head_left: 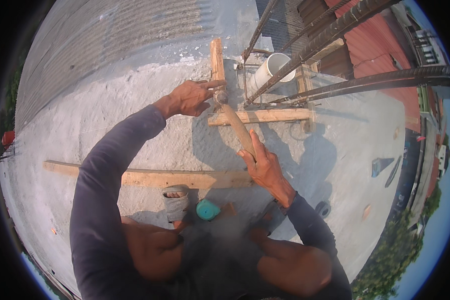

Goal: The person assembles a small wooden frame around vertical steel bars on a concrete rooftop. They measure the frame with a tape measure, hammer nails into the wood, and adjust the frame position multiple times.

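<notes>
Wood-handled, the hammer (240, 130) lies near mid-frame, its head over a board (217, 57) at upper centre; nailing seems in hand, and a blow would call for clear fingers; the right hand (269, 172) wraps the handle; the left hand (189, 98) is partly curled beside the head, any pinch impossible to tell.

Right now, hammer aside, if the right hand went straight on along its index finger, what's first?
Probably the short crosswise wooden board, just ahead of the right hand; depth is unclear, so it might pass above.
</notes>
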A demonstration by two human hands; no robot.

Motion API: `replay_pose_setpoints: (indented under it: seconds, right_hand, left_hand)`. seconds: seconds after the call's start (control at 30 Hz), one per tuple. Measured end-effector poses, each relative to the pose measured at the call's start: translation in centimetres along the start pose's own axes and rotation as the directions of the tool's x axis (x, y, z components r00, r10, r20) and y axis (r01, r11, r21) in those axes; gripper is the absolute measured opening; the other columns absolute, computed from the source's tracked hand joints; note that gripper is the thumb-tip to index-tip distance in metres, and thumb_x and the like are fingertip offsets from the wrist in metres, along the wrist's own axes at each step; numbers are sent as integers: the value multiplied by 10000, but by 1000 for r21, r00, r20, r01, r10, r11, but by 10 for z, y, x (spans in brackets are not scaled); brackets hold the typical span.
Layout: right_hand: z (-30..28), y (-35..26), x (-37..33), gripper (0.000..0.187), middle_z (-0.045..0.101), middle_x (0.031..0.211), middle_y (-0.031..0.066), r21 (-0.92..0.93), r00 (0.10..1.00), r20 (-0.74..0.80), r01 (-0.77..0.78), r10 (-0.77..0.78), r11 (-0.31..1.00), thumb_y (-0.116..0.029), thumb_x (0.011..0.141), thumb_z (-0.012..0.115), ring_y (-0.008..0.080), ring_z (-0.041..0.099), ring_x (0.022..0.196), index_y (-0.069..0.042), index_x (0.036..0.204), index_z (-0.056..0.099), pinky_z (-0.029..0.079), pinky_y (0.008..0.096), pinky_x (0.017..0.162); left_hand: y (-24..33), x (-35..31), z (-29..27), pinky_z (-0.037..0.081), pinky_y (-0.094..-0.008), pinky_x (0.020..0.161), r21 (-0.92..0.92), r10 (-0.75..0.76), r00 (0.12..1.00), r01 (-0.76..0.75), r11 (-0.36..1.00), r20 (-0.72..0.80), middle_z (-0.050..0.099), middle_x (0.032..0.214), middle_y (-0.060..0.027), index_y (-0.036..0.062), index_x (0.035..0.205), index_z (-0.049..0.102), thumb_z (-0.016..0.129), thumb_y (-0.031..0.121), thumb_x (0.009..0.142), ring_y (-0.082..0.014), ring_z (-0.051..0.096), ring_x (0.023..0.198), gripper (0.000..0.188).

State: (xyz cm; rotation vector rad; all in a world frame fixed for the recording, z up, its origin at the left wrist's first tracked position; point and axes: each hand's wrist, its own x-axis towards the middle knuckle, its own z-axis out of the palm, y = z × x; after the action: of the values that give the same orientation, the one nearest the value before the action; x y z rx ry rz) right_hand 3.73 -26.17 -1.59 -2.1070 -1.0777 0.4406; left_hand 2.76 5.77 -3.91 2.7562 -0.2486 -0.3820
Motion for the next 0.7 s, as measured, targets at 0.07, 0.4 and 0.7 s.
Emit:
replay_pose_setpoints:
  seconds: [0.07,0.4,0.7]
  right_hand:
    - [0,1,0,598,663,1092,318,11,1000,5,11,-11,1000,-130,951,651,407,716,927,109,1423,374,594,422,731]
    - [3,5,5,616,662,1073,314,-70,984,149,-88,98,994,-182,949,655,432,700,908,62,1438,370,583,451,709]
    - [3,0,4,609,655,1078,328,-36,993,95,-68,71,997,-168,951,657,433,705,890,69,1435,371,585,444,707]
  left_hand:
    - [-3,4,0,592,-402,859,16,84,996,-84,996,-14,426,1543,-25,138,1279,635,647,148,823,-282,659,1110,456]
    - [-18,18,15,531,-387,1011,101,225,973,-219,970,-53,475,1507,52,279,1353,606,608,210,918,-223,572,1253,440]
    - [-10,13,4,521,-383,1039,-85,201,977,-208,975,-74,470,1510,-5,186,1284,635,661,225,900,-220,553,1286,388]
